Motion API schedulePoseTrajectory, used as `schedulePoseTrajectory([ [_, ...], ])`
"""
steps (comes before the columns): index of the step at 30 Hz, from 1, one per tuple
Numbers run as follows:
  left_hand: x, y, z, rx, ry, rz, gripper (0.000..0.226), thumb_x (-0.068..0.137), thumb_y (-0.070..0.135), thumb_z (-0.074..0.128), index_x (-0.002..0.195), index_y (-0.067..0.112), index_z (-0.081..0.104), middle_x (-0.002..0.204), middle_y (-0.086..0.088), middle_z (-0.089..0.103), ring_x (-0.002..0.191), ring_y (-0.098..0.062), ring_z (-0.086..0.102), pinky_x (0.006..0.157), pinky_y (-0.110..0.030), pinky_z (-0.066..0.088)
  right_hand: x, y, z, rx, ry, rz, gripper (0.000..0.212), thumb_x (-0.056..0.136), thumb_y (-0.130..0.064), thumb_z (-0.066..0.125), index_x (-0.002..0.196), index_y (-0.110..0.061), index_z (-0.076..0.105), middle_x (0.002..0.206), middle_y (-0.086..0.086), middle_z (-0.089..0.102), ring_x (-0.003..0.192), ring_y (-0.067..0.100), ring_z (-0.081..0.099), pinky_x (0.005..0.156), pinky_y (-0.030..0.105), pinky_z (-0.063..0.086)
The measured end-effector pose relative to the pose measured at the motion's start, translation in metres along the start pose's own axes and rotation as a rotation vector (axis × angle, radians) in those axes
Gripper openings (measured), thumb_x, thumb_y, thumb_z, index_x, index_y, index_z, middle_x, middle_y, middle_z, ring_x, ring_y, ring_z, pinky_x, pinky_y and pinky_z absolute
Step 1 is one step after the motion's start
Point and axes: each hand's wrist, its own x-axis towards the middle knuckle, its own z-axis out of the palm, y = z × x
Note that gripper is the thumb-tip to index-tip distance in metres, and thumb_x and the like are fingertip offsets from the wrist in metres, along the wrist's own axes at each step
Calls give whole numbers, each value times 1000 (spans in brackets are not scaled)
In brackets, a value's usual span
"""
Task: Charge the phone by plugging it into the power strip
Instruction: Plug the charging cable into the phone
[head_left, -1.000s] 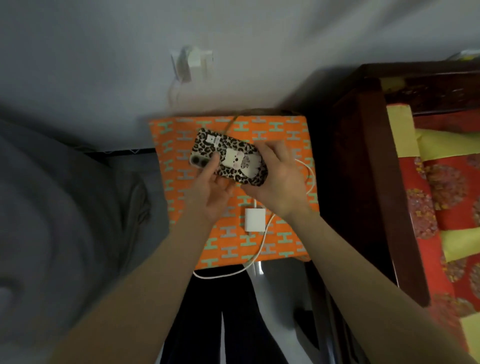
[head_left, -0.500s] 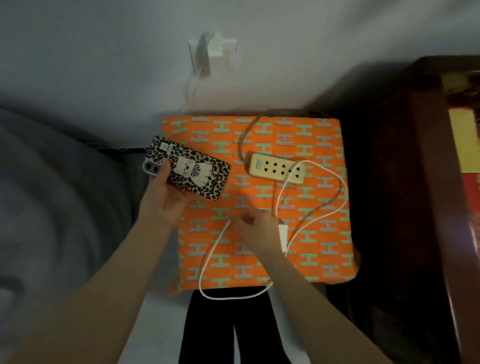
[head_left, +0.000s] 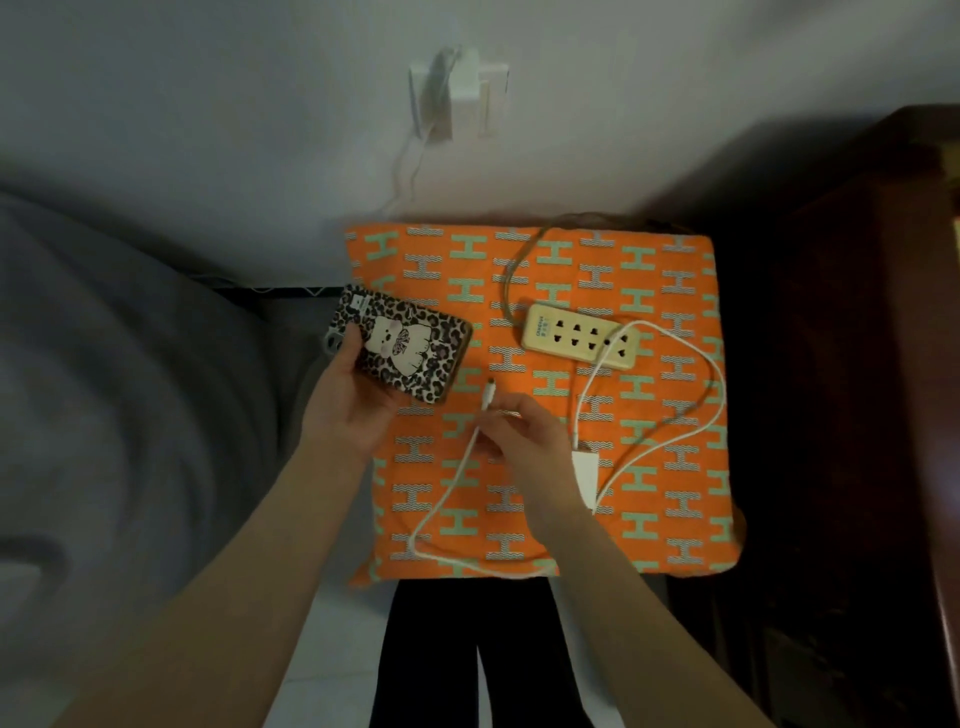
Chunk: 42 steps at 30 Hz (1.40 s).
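Note:
My left hand (head_left: 349, 410) grips the phone (head_left: 402, 345), which wears a leopard-print case with a white cartoon figure, back side up, over the left edge of the orange cushion (head_left: 670, 499). My right hand (head_left: 524, 434) pinches the white charging cable (head_left: 441, 506) just behind its plug tip (head_left: 489, 391), which points up toward the phone's lower end, a short gap away. The white charger adapter (head_left: 586, 475) lies on the cushion beside my right wrist. The beige power strip (head_left: 579, 336) lies further back on the cushion with the cable looping over its right end.
A white wall socket (head_left: 460, 93) with a plug in it sits on the wall above the cushion. A grey blanket (head_left: 119, 395) fills the left side. Dark wooden furniture (head_left: 852, 364) stands at the right. My dark trouser legs (head_left: 457, 654) show below the cushion.
My right hand has let go of the phone, taken the cable's end and lifted its tip toward the phone. My left hand moved the phone left, uncovering the power strip.

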Motion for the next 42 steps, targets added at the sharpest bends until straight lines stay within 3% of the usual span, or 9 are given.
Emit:
schedulePoseTrajectory([
  [7, -2, -1, 6, -28, -48, -18, 53, 98, 37, 39, 144, 12, 41, 146, -14, 48, 119, -29, 56, 71, -40, 61, -21, -42, -7, -143, -94, -258, 14, 92, -20, 60, 94, -19, 74, 56, -24, 59, 54, -4, 53, 51, 7, 41],
  [11, -2, -4, 9, -2, -49, -38, 54, 98, 38, 38, 145, 12, 40, 148, -13, 46, 135, -30, 45, 89, -44, 56, -23, -47, -4, -240, -46, -343, 11, 89, -24, 64, 92, -25, 74, 62, -19, 61, 59, 0, 52, 56, 15, 41],
  [16, -2, -7, 9, 26, -34, -33, 55, 97, 39, 40, 144, 11, 40, 148, -13, 46, 136, -31, 44, 108, -48, 38, -21, -47, -6, -304, -9, -386, 12, 87, -27, 65, 85, -37, 72, 58, -15, 57, 58, 5, 46, 56, 30, 42],
  [19, -1, -8, 9, 14, -25, -23, 52, 97, 37, 40, 143, 12, 42, 147, -11, 48, 134, -29, 46, 100, -46, 44, -20, -47, -8, -301, 3, -411, 16, 88, -24, 64, 84, -38, 72, 62, -1, 63, 57, 4, 47, 54, 32, 43],
  [22, 0, -7, 9, -13, -20, -23, 51, 97, 37, 40, 142, 13, 44, 146, -10, 49, 133, -27, 48, 89, -45, 48, -19, -47, -10, -311, 23, -404, 17, 88, -22, 65, 83, -37, 72, 62, -4, 62, 55, 2, 47, 53, 27, 43],
  [27, 1, -7, 10, 15, -20, -14, 54, 96, 38, 42, 143, 12, 43, 147, -11, 48, 134, -29, 47, 106, -48, 39, -15, -46, -12, -392, 35, -403, 10, 87, -25, 64, 89, -27, 74, 56, -18, 58, 52, 3, 48, 50, 20, 37],
  [33, -2, -6, 12, 131, -29, 75, 55, 96, 35, 42, 146, 11, 37, 149, -13, 45, 135, -31, 44, 112, -52, 33, -12, -45, -17, -577, 81, -401, 11, 87, -23, 63, 81, -26, 72, 51, -13, 53, 43, 6, 41, 44, 24, 33],
  [37, -7, -6, 16, 208, -65, 166, 67, 85, 32, 54, 146, 14, 35, 150, -14, 43, 135, -32, 44, 111, -56, 34, -13, -40, -22, -572, 74, -375, 11, 88, -21, 63, 80, -23, 71, 51, -13, 51, 44, 5, 42, 46, 22, 33],
  [42, -6, -11, 18, 318, -95, 130, 59, 86, 29, 55, 142, 18, 42, 138, -9, 56, 125, -29, 55, 98, -50, 50, -19, -31, -35, -447, -13, -309, 21, 88, -23, 64, 76, -40, 67, 54, -19, 60, 47, 4, 49, 47, 34, 46],
])
